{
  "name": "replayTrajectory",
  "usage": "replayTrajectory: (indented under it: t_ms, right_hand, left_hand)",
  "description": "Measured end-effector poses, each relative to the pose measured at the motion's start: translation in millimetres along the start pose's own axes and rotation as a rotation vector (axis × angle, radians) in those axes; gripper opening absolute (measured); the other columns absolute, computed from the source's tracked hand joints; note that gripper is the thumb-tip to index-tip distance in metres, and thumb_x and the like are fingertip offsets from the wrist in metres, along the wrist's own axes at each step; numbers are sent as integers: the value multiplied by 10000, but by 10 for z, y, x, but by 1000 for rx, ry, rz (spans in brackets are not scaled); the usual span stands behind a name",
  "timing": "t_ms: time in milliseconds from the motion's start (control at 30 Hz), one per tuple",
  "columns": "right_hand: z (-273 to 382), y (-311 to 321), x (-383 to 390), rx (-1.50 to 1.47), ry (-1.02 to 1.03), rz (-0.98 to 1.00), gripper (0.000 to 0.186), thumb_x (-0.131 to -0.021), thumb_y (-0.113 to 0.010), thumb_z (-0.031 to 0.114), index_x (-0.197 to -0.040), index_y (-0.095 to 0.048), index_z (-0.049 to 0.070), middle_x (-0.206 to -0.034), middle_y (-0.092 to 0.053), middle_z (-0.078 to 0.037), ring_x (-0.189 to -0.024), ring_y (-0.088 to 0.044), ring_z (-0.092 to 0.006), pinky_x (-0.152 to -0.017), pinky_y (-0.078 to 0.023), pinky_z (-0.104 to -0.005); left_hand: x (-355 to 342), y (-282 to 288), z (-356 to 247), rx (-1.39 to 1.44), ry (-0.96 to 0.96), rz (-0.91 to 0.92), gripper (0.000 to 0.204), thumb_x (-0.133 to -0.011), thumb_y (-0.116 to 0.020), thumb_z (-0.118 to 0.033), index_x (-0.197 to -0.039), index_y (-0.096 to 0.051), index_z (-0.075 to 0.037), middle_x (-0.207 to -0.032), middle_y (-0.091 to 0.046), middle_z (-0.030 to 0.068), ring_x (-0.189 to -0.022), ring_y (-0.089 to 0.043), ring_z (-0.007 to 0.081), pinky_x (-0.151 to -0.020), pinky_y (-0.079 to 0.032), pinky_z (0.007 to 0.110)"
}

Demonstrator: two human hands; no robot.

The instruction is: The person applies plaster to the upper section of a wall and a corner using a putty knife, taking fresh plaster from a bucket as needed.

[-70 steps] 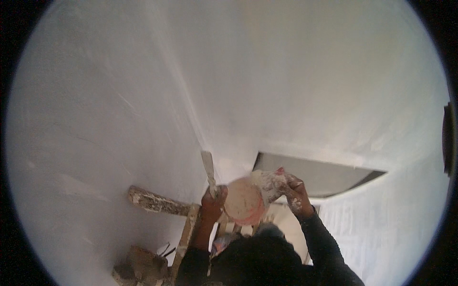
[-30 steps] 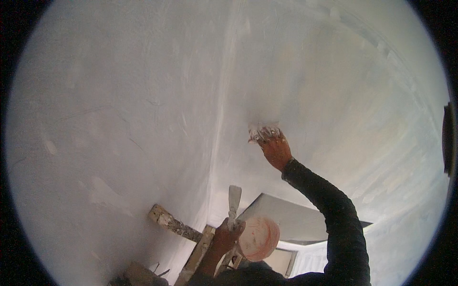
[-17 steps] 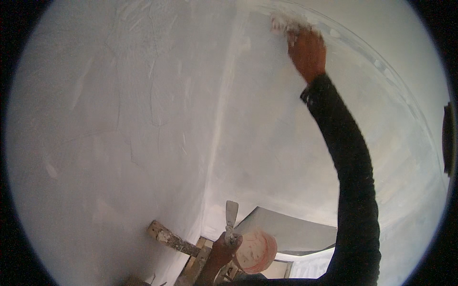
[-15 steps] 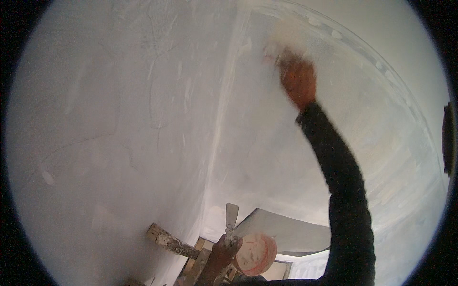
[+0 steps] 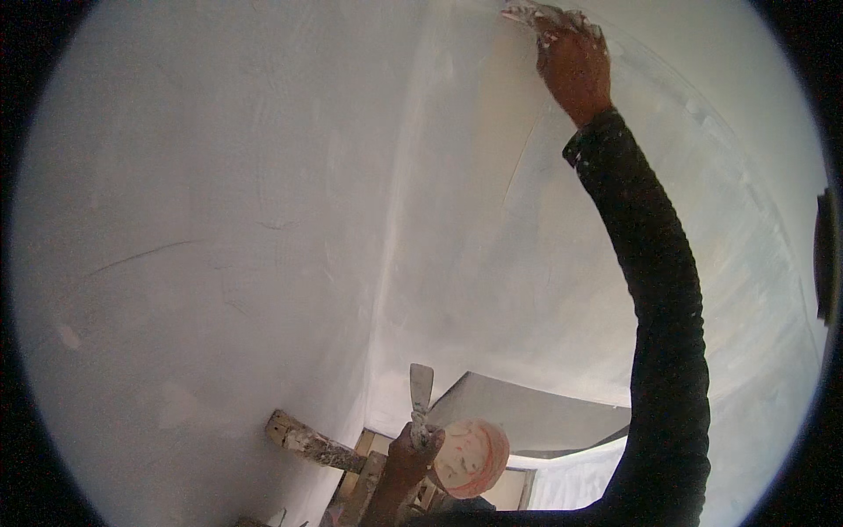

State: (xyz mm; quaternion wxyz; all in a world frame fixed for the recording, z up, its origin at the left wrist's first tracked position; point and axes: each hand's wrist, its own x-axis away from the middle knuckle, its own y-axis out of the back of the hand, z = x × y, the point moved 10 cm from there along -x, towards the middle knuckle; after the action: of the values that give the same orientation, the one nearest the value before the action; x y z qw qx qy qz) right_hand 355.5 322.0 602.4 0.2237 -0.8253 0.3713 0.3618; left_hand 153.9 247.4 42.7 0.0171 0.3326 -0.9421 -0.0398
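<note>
High on the wall, my right hand (image 5: pixel 575 66) in a dark sleeve is closed round a flat, putty-smeared tool (image 5: pixel 525 12); its exact kind is hard to make out. White putty coats the fingers. Below that hand a damp beige streak (image 5: pixel 507 97) marks the pale wall (image 5: pixel 492 272). Low in the picture, my left hand (image 5: pixel 411 457) is closed round the handle of a putty knife (image 5: pixel 421 386), whose blade points up. Against the same hand is a round pinkish tub (image 5: pixel 500 458) of pale filler (image 5: pixel 465 452); whether the fingers also grip it is hidden.
Left of the wall corner stands another pale wall (image 5: pixel 219 176) with thin cracks. A rough, splattered wooden beam (image 5: pixel 312 441) juts out at lower left. Behind the tub is a grey panel (image 5: pixel 536 417). A dark object (image 5: pixel 825 259) sits at the far right edge.
My right hand has moved up along the wall, and the beige streak now shows beneath it. My left hand, with the putty knife, has shifted only slightly in the picture.
</note>
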Motion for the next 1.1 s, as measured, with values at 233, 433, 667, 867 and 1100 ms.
replayTrajectory:
  t_ms: [233,433,667,867,1100]
  right_hand:
    - [1046,-282,1530,-285,-18,258,344,-843,-574,161,-1182,-632,160,-1365,-516,-102,-1253,-473,-327,-1054,-339,-545]
    - [2380,22,3437,-638,15,503,352,-884,-591,200,-1234,-615,175,-1408,-482,-80,-1306,-427,-307,-1097,-308,-526]
    - [3812,264,5087,-814,169,691,425,-923,-527,194,-1343,-521,130,-1430,-448,-112,-1335,-399,-333,-1125,-301,-501]
    - [4364,740,6667,-971,354,1125,370,-908,-540,209,-1272,-567,147,-1351,-520,-143,-1275,-469,-322,-1111,-334,-486]
    - [2315,470,3422,-430,227,485,416,-914,-516,283,-1292,-508,110,-1331,-509,-116,-1209,-496,-270,-961,-414,-439]
  left_hand:
    - [-17,-42,132,-28,103,44,458,-856,-683,-389,-1067,-587,6,-884,-685,158,-815,-674,235,-741,-523,360]
    - [86,-38,179,-10,469,127,481,-832,-697,-395,-1115,-586,-22,-975,-679,185,-904,-680,272,-794,-522,387]
    - [184,40,212,-45,550,127,481,-828,-713,-360,-1136,-581,-15,-990,-673,180,-913,-669,257,-814,-517,376]
    - [188,-9,-167,-250,92,69,350,-855,-607,-57,-1200,-605,-116,-1059,-630,197,-916,-630,350,-814,-513,443]
    - [206,-129,209,-457,-394,69,300,-856,-634,-104,-1156,-617,-114,-980,-627,199,-801,-633,356,-664,-520,457]
